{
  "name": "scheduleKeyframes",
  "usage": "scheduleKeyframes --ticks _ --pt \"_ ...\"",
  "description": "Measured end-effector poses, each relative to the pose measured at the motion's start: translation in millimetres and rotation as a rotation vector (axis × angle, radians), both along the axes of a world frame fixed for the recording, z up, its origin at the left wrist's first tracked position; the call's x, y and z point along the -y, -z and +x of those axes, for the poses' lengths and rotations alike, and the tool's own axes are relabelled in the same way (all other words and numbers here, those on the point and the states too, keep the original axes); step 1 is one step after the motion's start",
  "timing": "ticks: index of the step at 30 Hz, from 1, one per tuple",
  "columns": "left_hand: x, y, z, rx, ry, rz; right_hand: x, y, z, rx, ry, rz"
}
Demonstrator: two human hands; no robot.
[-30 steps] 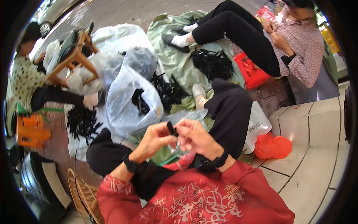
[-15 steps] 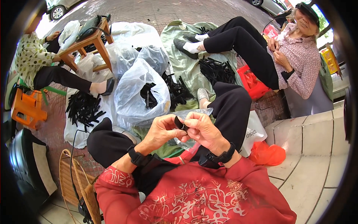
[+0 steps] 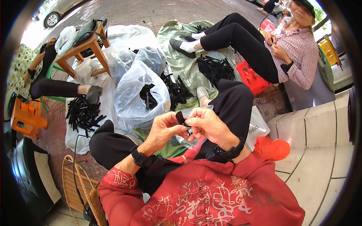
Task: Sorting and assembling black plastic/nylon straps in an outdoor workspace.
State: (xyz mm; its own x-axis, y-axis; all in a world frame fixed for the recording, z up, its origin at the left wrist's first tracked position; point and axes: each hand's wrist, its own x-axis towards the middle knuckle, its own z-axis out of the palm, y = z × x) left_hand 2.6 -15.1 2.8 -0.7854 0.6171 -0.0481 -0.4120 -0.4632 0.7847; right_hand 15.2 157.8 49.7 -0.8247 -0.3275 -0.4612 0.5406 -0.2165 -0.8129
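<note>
Both of my hands meet above my lap, fingers pinched round a short black strap piece [image 3: 180,117]. My left hand [image 3: 164,130] grips it, one end standing up between thumb and fingers. Pressed close beside it, my right hand [image 3: 211,126] pinches the lower part, where a small shiny bit shows; its detail is too small to make out. Beyond my hands, an open clear plastic bag [image 3: 126,96] holds black straps [image 3: 148,98]. More loose black straps [image 3: 176,89] lie just right of that bag.
A strap pile [image 3: 83,115] lies at left, another [image 3: 215,69] on a green sheet [image 3: 169,41]. Two people sit opposite, at left and right. Around stand a wooden stool [image 3: 90,43], an orange stool [image 3: 28,115], a red basket [image 3: 250,81], a wicker chair [image 3: 77,184] and tiled steps [image 3: 301,130].
My hands keep the strap piece and have shifted only slightly, the right fingers turning on it. The person at left has moved a foot and lowered an arm toward the leg.
</note>
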Motion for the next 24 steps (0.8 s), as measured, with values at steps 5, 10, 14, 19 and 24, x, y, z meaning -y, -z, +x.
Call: scheduleKeyframes --ticks 5,10,14,19,24 --pt "0 1 -3 -0.022 -0.021 -0.053 -6 0 -1 0.053 -0.013 -0.032" --pt "-1 0 -7 -0.016 -0.021 -0.067 -8 4 -5 0.053 -0.043 -0.014" --pt "-3 -1 -8 -0.028 -0.003 -0.107 -9 10 -4 0.025 -0.067 -0.03" --pt "-5 4 -8 0.006 0.028 -0.132 -9 16 0 -0.055 -0.066 -0.025" --pt "-4 7 -12 0.081 0.008 -0.091 -11 12 0 -0.1 -0.06 -0.093"
